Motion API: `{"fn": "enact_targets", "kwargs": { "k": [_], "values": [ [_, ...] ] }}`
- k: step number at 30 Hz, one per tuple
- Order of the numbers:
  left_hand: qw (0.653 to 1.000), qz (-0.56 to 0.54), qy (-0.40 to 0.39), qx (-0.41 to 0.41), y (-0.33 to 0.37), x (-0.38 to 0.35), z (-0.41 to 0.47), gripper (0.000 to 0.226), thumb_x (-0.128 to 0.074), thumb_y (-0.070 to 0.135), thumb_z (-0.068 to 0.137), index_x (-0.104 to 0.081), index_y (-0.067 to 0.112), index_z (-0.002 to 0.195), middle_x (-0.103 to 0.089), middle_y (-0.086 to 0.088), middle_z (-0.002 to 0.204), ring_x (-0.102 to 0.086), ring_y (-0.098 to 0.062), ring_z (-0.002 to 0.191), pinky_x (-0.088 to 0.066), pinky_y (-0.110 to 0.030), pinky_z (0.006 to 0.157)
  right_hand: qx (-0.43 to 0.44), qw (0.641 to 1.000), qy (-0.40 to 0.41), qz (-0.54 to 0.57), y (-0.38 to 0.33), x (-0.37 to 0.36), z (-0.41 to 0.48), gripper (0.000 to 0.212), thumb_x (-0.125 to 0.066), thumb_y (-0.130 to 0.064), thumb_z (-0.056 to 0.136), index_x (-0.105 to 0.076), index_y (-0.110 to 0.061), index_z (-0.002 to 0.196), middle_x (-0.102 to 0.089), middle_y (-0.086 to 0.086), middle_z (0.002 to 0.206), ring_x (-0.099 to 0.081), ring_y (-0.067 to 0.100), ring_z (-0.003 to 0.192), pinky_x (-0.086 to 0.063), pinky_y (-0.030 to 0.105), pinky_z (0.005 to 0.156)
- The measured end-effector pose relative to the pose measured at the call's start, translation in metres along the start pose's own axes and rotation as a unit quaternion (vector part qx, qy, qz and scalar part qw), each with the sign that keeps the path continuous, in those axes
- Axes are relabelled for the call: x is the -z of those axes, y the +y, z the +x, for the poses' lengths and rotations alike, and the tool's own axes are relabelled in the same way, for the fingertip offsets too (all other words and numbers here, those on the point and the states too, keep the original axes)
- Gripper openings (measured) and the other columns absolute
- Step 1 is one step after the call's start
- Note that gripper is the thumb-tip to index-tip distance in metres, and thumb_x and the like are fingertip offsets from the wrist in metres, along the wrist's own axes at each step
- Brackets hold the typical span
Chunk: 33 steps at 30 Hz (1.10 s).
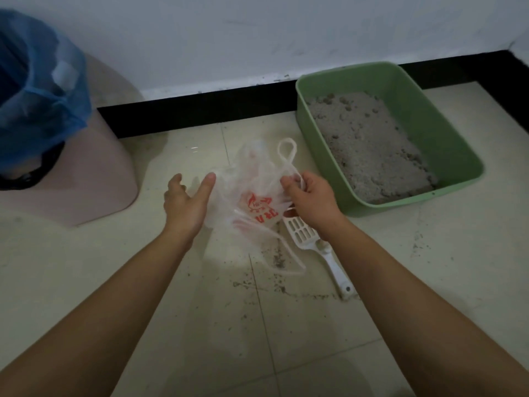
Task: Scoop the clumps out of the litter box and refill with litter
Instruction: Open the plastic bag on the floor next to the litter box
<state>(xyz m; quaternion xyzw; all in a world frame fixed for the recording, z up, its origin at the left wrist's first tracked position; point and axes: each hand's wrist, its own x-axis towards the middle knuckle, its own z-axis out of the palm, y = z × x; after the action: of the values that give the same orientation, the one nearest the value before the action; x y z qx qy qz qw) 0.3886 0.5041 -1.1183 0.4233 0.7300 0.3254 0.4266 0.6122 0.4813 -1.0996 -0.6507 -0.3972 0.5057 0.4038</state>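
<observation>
A green litter box (446, 130) sits on the floor at the right, by the wall, holding grey litter (369, 144) with small brown clumps near its far end. A thin white plastic bag with red print (252, 193) hangs between my hands at the centre. My right hand (309, 199) pinches one of the bag's handles. My left hand (186, 202) is spread with straight fingers against the bag's left side. A white slotted scoop (315, 247) lies on the tiles, partly under my right wrist.
A pink bin (94, 173) lined with a blue bag (37, 90) stands at the left. Spilled litter grains (274, 282) dot the tile floor near the scoop. A black skirting board (200, 110) runs along the white wall.
</observation>
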Motion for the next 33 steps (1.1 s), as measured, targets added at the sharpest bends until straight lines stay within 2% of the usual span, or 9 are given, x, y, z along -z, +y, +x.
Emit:
{"fn": "enact_targets", "kwargs": {
  "k": [3,7,10,13,19,22,25,30,33],
  "values": [
    [0.998,0.019,0.003,0.065,0.012,-0.011,-0.011,0.120,-0.060,0.087,0.057,-0.012,0.030,0.151,-0.016,-0.006,0.157,-0.029,-0.033,0.140,-0.033,-0.055,0.110,0.003,0.999,0.048,0.007,0.000,-0.002,0.001,0.018,-0.061,-0.028,0.097,-0.061,-0.011,0.094,-0.070,0.011,0.090,-0.072,0.023,0.070,-0.062,0.040,0.064],
    [0.981,-0.010,-0.084,0.172,0.018,-0.033,-0.027,0.155,-0.081,0.079,0.018,-0.001,0.042,0.146,-0.027,-0.011,0.149,-0.044,-0.037,0.128,-0.049,-0.055,0.094,-0.006,0.999,0.042,0.027,-0.001,-0.004,0.000,0.017,-0.059,-0.029,0.099,-0.060,-0.012,0.093,-0.071,0.012,0.090,-0.073,0.024,0.071,-0.062,0.041,0.065],
    [0.968,-0.084,-0.084,0.220,0.005,-0.045,-0.027,0.123,-0.095,0.041,0.034,-0.018,0.038,0.129,-0.041,-0.012,0.131,-0.060,-0.033,0.106,-0.059,-0.049,0.071,-0.014,0.998,0.051,0.028,0.000,-0.004,0.000,0.016,-0.059,-0.028,0.099,-0.060,-0.014,0.091,-0.072,0.008,0.087,-0.073,0.020,0.072,-0.060,0.033,0.061],
    [0.976,-0.102,-0.066,0.181,0.001,-0.043,-0.025,0.063,-0.068,-0.002,0.077,-0.024,0.023,0.114,-0.050,-0.012,0.109,-0.066,-0.030,0.083,-0.060,-0.041,0.058,0.003,0.992,0.120,-0.039,0.003,0.000,0.003,0.014,-0.061,-0.028,0.096,-0.060,-0.020,0.086,-0.071,0.008,0.081,-0.068,0.020,0.067,-0.053,0.031,0.057],
    [0.989,0.146,0.023,0.011,-0.007,-0.008,-0.015,0.055,-0.066,0.023,0.084,-0.031,0.021,0.126,-0.046,-0.012,0.125,-0.058,-0.033,0.096,-0.054,-0.045,0.077,-0.018,0.977,0.194,-0.081,-0.003,0.021,0.010,0.012,-0.067,-0.026,0.092,-0.065,-0.017,0.099,-0.068,0.001,0.078,-0.068,0.019,0.070,-0.060,0.040,0.070],
    [0.934,0.293,0.050,-0.198,-0.012,0.003,-0.015,0.050,-0.058,0.003,0.082,-0.049,0.023,0.128,-0.043,-0.008,0.130,-0.052,-0.028,0.109,-0.051,-0.039,0.079,-0.030,0.989,0.136,-0.055,-0.006,0.017,0.005,0.028,-0.072,-0.021,0.088,-0.060,-0.019,0.113,-0.067,0.001,0.098,-0.067,0.015,0.079,-0.060,0.037,0.076],
    [0.936,0.277,0.031,-0.215,-0.011,0.005,-0.010,0.032,-0.051,0.006,0.085,-0.062,0.019,0.112,-0.049,-0.005,0.122,-0.057,-0.024,0.097,-0.046,-0.030,0.076,0.025,0.988,0.139,-0.059,-0.017,0.011,-0.002,0.049,-0.073,-0.021,0.084,-0.049,-0.029,0.126,-0.055,0.002,0.126,-0.062,0.014,0.098,-0.055,0.032,0.082],
    [0.958,0.225,0.045,-0.172,0.002,0.002,-0.004,0.024,-0.060,0.029,0.091,-0.068,0.011,0.104,-0.065,-0.009,0.106,-0.052,-0.015,0.083,-0.036,-0.021,0.075,0.287,0.858,0.270,-0.329,-0.046,-0.006,-0.019,0.075,-0.060,-0.008,0.078,-0.035,-0.022,0.148,-0.018,0.012,0.158,-0.017,0.025,0.146,-0.020,0.047,0.119],
    [0.961,0.205,0.043,-0.183,0.010,0.001,-0.007,0.027,-0.060,0.034,0.093,-0.073,0.011,0.096,-0.070,-0.002,0.091,-0.057,-0.012,0.079,-0.037,-0.021,0.071,0.460,0.774,0.176,-0.398,-0.058,-0.013,-0.024,0.054,-0.051,0.000,0.079,-0.059,-0.014,0.130,-0.053,0.015,0.135,-0.046,0.028,0.125,-0.038,0.045,0.106]
  ]
}}
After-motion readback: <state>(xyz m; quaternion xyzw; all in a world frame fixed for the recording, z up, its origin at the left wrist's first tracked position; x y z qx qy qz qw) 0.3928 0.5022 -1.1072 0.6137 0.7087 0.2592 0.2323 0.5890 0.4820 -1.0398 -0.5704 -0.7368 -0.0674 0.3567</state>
